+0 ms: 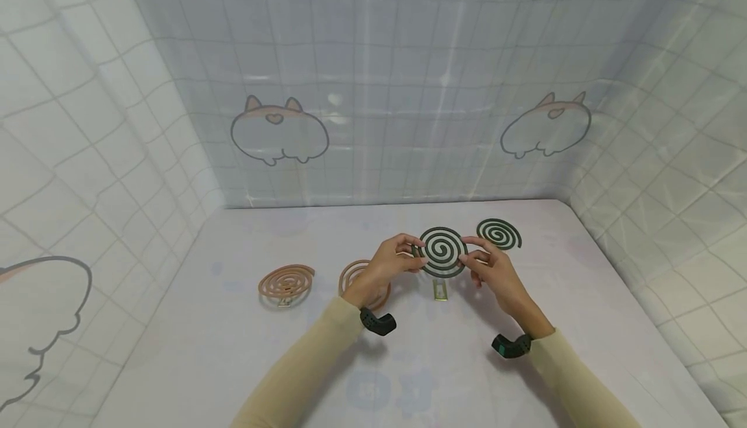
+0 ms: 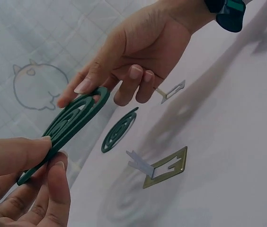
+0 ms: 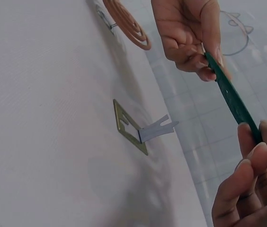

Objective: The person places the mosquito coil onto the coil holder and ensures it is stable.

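Note:
A green mosquito coil point(image 1: 442, 251) is raised over the table, pinched at opposite edges between thumb and fingers of both hands. My left hand point(image 1: 390, 264) grips its left rim; my right hand point(image 1: 493, 272) has the right rim. The right wrist view shows this coil point(image 3: 234, 97) nearly edge-on. Below it on the table lies a small brass-coloured metal coil stand point(image 2: 165, 177), its forked tongue point(image 3: 157, 131) bent upward. In the left wrist view, another metal stand point(image 2: 173, 92) shows beside the right hand.
A second green coil point(image 1: 498, 234) lies at the back right. To the left, one brown coil point(image 1: 286, 281) sits raised on a stand; another brown coil point(image 1: 349, 277) is partly hidden behind the left hand and wrist. Gridded cloth walls point(image 1: 397, 110) enclose the table's back and sides.

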`<state>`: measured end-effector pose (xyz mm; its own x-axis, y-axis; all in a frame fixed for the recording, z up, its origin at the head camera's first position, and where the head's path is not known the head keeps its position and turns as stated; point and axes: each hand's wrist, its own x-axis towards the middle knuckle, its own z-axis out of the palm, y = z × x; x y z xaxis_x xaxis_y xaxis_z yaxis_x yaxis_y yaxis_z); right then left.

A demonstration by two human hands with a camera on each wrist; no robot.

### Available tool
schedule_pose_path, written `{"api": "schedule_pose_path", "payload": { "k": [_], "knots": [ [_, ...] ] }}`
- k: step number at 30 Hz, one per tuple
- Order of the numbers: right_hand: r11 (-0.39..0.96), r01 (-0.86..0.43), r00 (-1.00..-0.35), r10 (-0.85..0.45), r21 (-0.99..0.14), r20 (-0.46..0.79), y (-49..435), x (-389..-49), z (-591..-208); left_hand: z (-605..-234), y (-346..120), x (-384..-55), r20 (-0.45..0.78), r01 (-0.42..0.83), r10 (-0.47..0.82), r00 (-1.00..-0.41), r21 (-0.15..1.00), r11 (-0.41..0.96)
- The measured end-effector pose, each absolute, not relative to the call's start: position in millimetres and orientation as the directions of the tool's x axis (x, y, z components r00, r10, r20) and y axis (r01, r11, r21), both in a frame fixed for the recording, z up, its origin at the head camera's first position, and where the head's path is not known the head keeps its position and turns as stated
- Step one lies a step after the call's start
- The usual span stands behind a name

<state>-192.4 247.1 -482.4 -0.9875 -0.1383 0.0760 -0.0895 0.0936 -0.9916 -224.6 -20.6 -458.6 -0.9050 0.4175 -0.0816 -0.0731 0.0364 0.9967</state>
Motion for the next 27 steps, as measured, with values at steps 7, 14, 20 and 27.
{"api": "schedule_pose_path", "payload": {
  "k": [7,14,20,27],
  "knots": [
    [0.082,-0.088,-0.982,-0.177,-0.993,0.073,248.1,-188.4,-486.2,-460.1,-22.5,-220.3,-0.085,-0.061,0.425,-0.901,0.996,0.068],
    [0.101,-0.066,-0.983,-0.179,-0.993,0.047,250.6,-183.8,-492.5,-464.3,-22.0,-214.8,-0.098,-0.081,0.444,-0.891,0.995,0.057],
    [0.111,-0.064,-0.980,-0.195,-0.992,0.042,253.7,-180.4,-497.0,-468.7,-20.5,-210.1,-0.109,-0.101,0.444,-0.889,0.994,0.040],
    [0.148,-0.046,-0.981,-0.192,-0.988,0.017,256.8,-178.0,-500.5,-470.6,-18.6,-206.4,-0.093,-0.059,0.452,-0.887,0.994,0.088]
  ]
}}
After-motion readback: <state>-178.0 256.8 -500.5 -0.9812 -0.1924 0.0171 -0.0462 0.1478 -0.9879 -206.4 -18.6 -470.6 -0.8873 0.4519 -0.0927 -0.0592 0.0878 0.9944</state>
